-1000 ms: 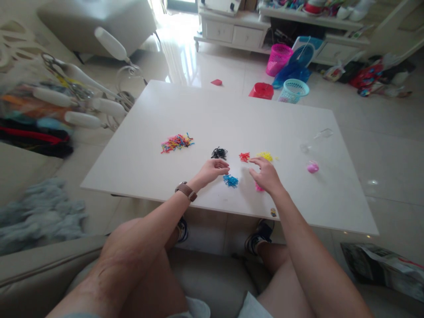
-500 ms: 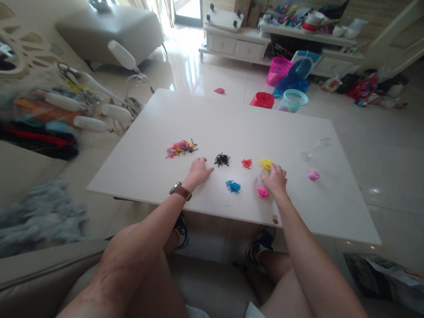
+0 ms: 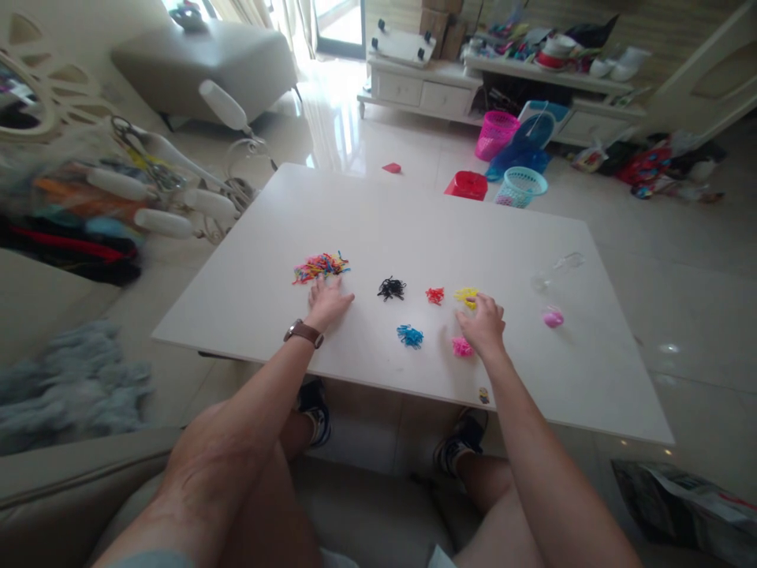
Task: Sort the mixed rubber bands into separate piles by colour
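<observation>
My left hand (image 3: 329,303), with a brown-strapped watch (image 3: 303,334) on the wrist, reaches to the near edge of a mixed-colour pile of small bands (image 3: 320,268). Its fingers are spread apart. Over at the yellow pile (image 3: 466,296), my right hand (image 3: 483,322) has its fingers bent, their tips at the yellow bands; whether it pinches one is too small to make out. Just left of its palm lies a pink pile (image 3: 462,347). Between the hands are a black pile (image 3: 392,289), a red pile (image 3: 434,296) and a blue pile (image 3: 410,336).
A white table (image 3: 378,221) bears everything. On its right side are a pink round object (image 3: 553,318) and a clear plastic piece (image 3: 568,260). Baskets, including a light blue one (image 3: 520,186), stand on the floor beyond. A white lamp (image 3: 223,105) is at the left.
My left hand has moved left from beside the black pile to the mixed pile, its fingers spreading. My right hand stays by the yellow pile.
</observation>
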`<state>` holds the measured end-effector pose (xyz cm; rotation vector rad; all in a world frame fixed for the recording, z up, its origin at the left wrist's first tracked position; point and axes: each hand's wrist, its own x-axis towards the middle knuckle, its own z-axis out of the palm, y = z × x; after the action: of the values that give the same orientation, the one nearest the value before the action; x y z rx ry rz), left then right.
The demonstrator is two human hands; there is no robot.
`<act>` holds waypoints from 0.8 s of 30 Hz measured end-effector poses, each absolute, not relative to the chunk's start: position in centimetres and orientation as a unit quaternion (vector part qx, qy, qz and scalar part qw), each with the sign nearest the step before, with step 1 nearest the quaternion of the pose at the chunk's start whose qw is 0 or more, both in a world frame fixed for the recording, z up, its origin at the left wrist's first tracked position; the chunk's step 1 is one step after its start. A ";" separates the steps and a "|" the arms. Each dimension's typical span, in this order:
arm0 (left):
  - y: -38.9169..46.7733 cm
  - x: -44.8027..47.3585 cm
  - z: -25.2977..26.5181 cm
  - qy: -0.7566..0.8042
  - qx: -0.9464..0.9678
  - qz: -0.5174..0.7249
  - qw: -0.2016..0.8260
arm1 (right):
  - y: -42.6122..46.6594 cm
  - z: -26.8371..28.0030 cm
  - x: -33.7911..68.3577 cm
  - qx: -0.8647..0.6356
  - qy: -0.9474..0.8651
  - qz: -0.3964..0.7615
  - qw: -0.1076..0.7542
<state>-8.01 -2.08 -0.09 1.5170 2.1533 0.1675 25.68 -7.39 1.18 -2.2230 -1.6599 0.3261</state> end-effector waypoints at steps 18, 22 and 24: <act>-1.0 -8.6 0.4 0.805 0.526 0.087 0.260 | -7.5 1.6 25.3 -0.776 -0.587 0.128 0.190; -0.5 -8.8 0.4 0.798 0.514 0.156 0.275 | -7.4 1.8 25.2 -0.773 -0.590 0.129 0.193; -0.4 -8.8 0.4 0.788 0.511 0.208 0.275 | -7.5 1.8 25.1 -0.771 -0.590 0.130 0.199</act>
<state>-8.77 -0.44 0.44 1.3728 2.1175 0.5594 25.13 -7.46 1.82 -2.1577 -1.6515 0.3642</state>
